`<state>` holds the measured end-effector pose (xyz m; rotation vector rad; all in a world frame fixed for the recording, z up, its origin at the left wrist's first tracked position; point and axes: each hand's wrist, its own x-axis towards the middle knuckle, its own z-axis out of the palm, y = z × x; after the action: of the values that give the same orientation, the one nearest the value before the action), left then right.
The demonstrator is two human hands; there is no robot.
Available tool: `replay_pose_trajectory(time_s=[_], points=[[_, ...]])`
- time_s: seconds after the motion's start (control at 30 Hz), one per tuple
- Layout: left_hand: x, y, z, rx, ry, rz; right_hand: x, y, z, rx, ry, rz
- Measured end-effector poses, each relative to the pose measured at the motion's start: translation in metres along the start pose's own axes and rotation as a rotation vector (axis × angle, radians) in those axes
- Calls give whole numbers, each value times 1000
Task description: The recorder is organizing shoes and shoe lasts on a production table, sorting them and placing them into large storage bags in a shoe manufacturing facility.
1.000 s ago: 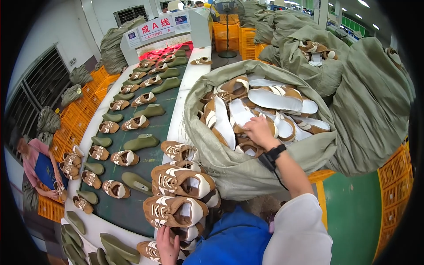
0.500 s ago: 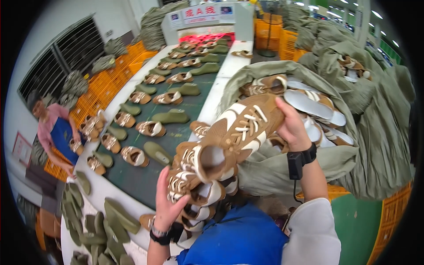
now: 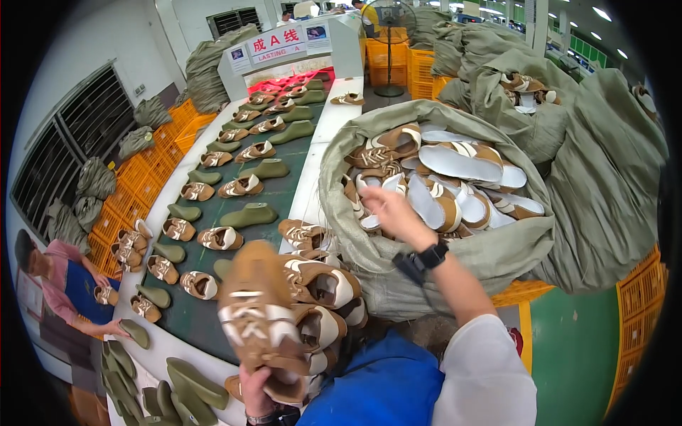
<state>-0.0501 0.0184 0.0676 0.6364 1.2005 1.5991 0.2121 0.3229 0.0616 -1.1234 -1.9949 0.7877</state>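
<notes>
Your left hand (image 3: pixel 256 390) is closed around the heel end of a brown shoe (image 3: pixel 259 305) with white stripes and laces, held toe up in front of the belt (image 3: pixel 195 252), near the other brown shoes (image 3: pixel 323 280) piled at its edge. Your right hand (image 3: pixel 391 209) is over the mouth of the grey-green sack (image 3: pixel 440 266), fingers loosely spread and no shoe visible in its grip; you cannot tell from here whether the fingertips touch the shoes inside.

The shoe looks light, likely soft and bendy through the laced top, firmer at heel and toe. The pale flat undersides (image 3: pixel 458 162) in the sack look smooth and may slide. Nothing suggests brittleness, though a hard squeeze could crease the upper or mark the white trim. Take hold around the heel or collar, thumb inside, and avoid pulling on the laces.

As for writing, a white sign (image 3: pixel 280 44) beyond the belt carries large red characters above a smaller line, between two little pictures. You can make out no brand on the held shoe, which is blurred.
</notes>
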Motion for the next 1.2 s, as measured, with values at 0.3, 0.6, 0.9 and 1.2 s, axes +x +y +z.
replay_pose_trajectory(time_s=[0.3, 0.6, 0.9, 1.2], points=[[5, -17, -45, -103, 105, 139, 20, 110, -45, -460, 185, 37], [-2, -23, -55, -161, 267, 61, 20, 72, -73, 1197, 309, 264], [-8, -27, -62, -151, 240, 50, 23, 23, -41, 1620, 28, 255], [-21, -27, -45, -330, 216, 101, 8, -20, 9, 1723, -137, 223]])
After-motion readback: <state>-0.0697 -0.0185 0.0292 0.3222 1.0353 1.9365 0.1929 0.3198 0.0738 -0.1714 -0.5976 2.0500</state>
